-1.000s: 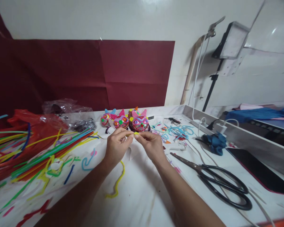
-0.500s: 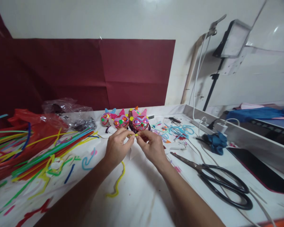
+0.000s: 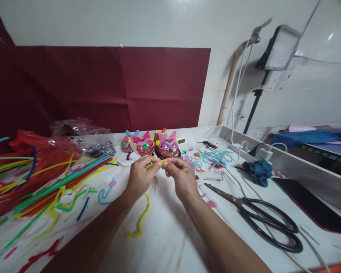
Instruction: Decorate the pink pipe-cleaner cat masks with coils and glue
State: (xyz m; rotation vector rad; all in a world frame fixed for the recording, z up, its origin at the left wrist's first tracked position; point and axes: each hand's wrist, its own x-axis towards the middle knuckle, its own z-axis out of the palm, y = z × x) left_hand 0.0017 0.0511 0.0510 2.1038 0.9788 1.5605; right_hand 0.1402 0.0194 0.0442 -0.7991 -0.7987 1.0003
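Note:
Fingertip to fingertip, my left hand (image 3: pixel 142 173) and my right hand (image 3: pixel 182 173) pinch a yellow pipe cleaner (image 3: pixel 143 220) between them. Its long wavy tail hangs from under my left hand and reaches down across the white table. A short bit of yellow shows at the fingertips; the rest is hidden in my fingers. Right behind my hands stand several colourful animal-face ornaments with pointed ears, among them a pink-eared one (image 3: pixel 168 147) and one with orange eyes (image 3: pixel 145 146).
Bundled pipe cleaners (image 3: pixel 65 182) and a red plastic bag (image 3: pixel 42 146) lie at left. Large black-handled scissors (image 3: pixel 268 220) rest at right, near a white glue gun (image 3: pixel 211 175), cables, a blue scrunched cloth (image 3: pixel 258 171) and a black phone-like slab (image 3: pixel 309 203). Blue curled pieces (image 3: pixel 218 157) lie behind.
My right fingers have curled and shifted slightly at the yellow pipe cleaner. More yellow now shows by my left fingers; the tail has barely moved.

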